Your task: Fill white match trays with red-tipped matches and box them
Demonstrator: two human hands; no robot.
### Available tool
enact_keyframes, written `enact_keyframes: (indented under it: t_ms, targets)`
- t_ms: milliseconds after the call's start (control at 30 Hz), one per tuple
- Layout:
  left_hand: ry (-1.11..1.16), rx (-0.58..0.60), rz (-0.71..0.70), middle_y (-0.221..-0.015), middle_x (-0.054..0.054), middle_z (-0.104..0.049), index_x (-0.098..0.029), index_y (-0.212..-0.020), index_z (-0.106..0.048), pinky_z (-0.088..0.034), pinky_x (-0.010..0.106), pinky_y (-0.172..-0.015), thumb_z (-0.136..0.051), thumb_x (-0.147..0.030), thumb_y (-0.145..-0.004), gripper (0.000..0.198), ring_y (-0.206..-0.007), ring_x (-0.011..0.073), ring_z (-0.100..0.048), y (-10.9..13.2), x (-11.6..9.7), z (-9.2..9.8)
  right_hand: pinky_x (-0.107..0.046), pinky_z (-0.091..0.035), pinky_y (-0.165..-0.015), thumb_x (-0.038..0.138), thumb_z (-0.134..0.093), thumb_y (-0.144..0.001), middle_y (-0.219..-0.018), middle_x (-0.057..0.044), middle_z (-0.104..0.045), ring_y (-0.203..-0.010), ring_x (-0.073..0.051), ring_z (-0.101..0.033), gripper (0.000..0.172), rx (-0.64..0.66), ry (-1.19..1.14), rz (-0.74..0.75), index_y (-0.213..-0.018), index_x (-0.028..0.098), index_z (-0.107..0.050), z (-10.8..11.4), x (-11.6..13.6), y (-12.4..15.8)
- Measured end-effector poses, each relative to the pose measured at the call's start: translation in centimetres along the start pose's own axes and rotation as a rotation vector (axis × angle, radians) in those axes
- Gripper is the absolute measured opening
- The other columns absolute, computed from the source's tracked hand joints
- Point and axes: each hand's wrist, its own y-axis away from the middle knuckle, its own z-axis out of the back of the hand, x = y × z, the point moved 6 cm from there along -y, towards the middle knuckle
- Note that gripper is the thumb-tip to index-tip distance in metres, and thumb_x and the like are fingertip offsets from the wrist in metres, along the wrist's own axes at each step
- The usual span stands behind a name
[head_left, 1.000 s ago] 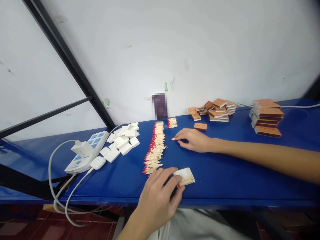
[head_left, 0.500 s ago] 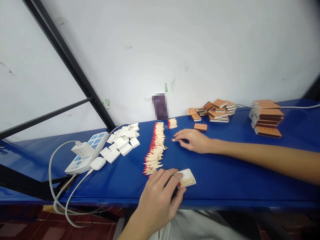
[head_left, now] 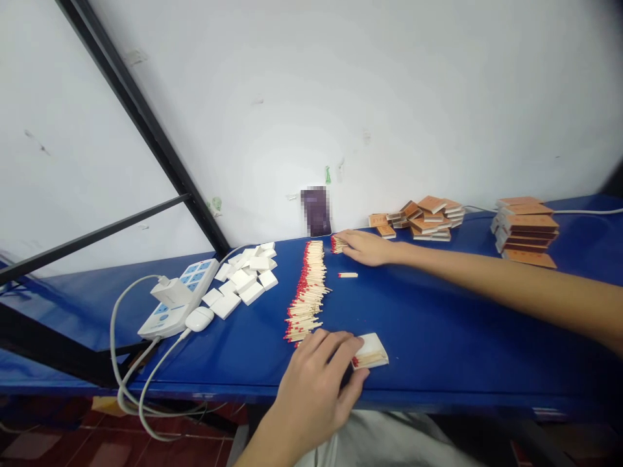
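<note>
My left hand (head_left: pixel 318 373) rests at the table's near edge with its fingers curled on a white open matchbox tray (head_left: pixel 372 351) that holds some matches. My right hand (head_left: pixel 363 246) reaches to the back of the table, its fingers closed over a small bunch of matches (head_left: pixel 337 244) near the wall. One single match (head_left: pixel 348 275) lies alone on the blue table (head_left: pixel 438 324) just below that hand. A long row of red-tipped matches (head_left: pixel 309 288) runs from the wall toward my left hand.
White empty trays (head_left: pixel 246 275) lie in a heap left of the row. A white power strip (head_left: pixel 178 298) with cables and a charger sits further left. Orange matchbox sleeves are piled at the back (head_left: pixel 428 217) and stacked at right (head_left: pixel 525 230). A black metal frame (head_left: pixel 146 130) crosses the left.
My right hand let go of the single match, which now lies on the table, and moved back to the small bunch by the wall. My left hand stayed on the tray.
</note>
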Motion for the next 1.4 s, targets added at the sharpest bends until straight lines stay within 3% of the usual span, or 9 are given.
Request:
enact_keyframes:
  t_ms: [200,400,833,1000,1067,1200,1267,1400]
  targets:
    - [0.000,-0.006,0.012,-0.116,0.008,-0.062,-0.020,-0.124,-0.054,-0.050,0.041,-0.087,-0.051,-0.024,-0.099,0.025,-0.099,0.0249,-0.056,-0.1,-0.1,0.1,-0.036,-0.046,-0.092,0.023,-0.036,-0.095,-0.118,-0.020,-0.068,-0.107,-0.029,-0.064,0.041,0.064,0.054,-0.137,-0.115,0.007,-0.067,-0.3,-3.5,-5.7]
    - [-0.004,-0.010,0.011,-0.117,0.007,-0.062,-0.021,-0.123,-0.054,-0.049,0.041,-0.086,-0.052,-0.023,-0.098,0.025,-0.098,0.0252,-0.056,0.0,-0.1,0.1,-0.031,-0.047,-0.080,0.024,-0.036,-0.094,-0.107,-0.021,-0.072,-0.094,-0.027,-0.068,0.041,0.092,0.112,-0.195,-0.099,0.007,-0.073,-0.9,-4.0,-7.0]
    - [-0.009,-0.010,0.005,-0.118,0.007,-0.061,-0.021,-0.123,-0.054,-0.050,0.041,-0.088,-0.052,-0.022,-0.098,0.025,-0.099,0.0243,-0.056,0.0,0.1,0.0,-0.028,-0.044,-0.075,0.024,-0.036,-0.094,-0.094,-0.014,-0.075,-0.084,-0.022,-0.068,0.040,0.042,0.053,-0.093,-0.089,0.013,-0.075,0.0,-0.7,-3.2]
    - [-0.006,-0.008,0.005,-0.118,0.007,-0.062,-0.022,-0.124,-0.054,-0.050,0.041,-0.089,-0.051,-0.023,-0.098,0.026,-0.101,0.0244,-0.056,0.0,0.1,0.0,-0.027,-0.046,-0.081,0.025,-0.038,-0.095,-0.097,-0.010,-0.076,-0.089,-0.022,-0.069,0.037,0.009,0.004,-0.055,-0.095,0.016,-0.074,-0.2,-0.2,-2.2]
    - [-0.003,-0.003,0.007,-0.119,0.007,-0.062,-0.022,-0.124,-0.054,-0.050,0.042,-0.089,-0.051,-0.023,-0.098,0.026,-0.101,0.0246,-0.057,0.0,0.2,0.0,-0.030,-0.047,-0.086,0.028,-0.039,-0.095,-0.108,-0.012,-0.073,-0.098,-0.024,-0.068,0.037,-0.010,-0.009,-0.050,-0.107,0.014,-0.072,-0.1,-0.4,-1.7]
    - [-0.014,-0.011,0.006,-0.118,0.007,-0.062,-0.021,-0.123,-0.055,-0.050,0.041,-0.087,-0.051,-0.023,-0.098,0.025,-0.099,0.0248,-0.056,0.0,0.1,0.0,-0.038,-0.042,-0.103,0.023,-0.039,-0.094,-0.135,-0.017,-0.058,-0.123,-0.026,-0.055,0.044,-0.176,-0.060,0.026,-0.133,0.010,-0.056,1.0,0.2,0.1]
    - [-0.017,-0.015,-0.002,-0.117,0.007,-0.062,-0.021,-0.122,-0.055,-0.050,0.041,-0.086,-0.051,-0.022,-0.098,0.024,-0.098,0.0247,-0.056,0.0,0.0,0.0,-0.044,-0.044,-0.102,0.022,-0.041,-0.094,-0.130,-0.016,-0.061,-0.119,-0.026,-0.057,0.041,-0.293,-0.107,0.114,-0.130,0.013,-0.057,1.7,1.2,1.7]
    - [-0.011,-0.015,0.000,-0.118,0.006,-0.062,-0.021,-0.124,-0.054,-0.050,0.042,-0.087,-0.051,-0.021,-0.098,0.026,-0.100,0.0250,-0.056,0.1,0.0,-0.1,-0.045,-0.047,-0.099,0.018,-0.044,-0.091,-0.120,-0.013,-0.063,-0.114,-0.025,-0.057,0.037,-0.316,-0.147,0.198,-0.123,0.017,-0.061,1.2,3.1,4.5]
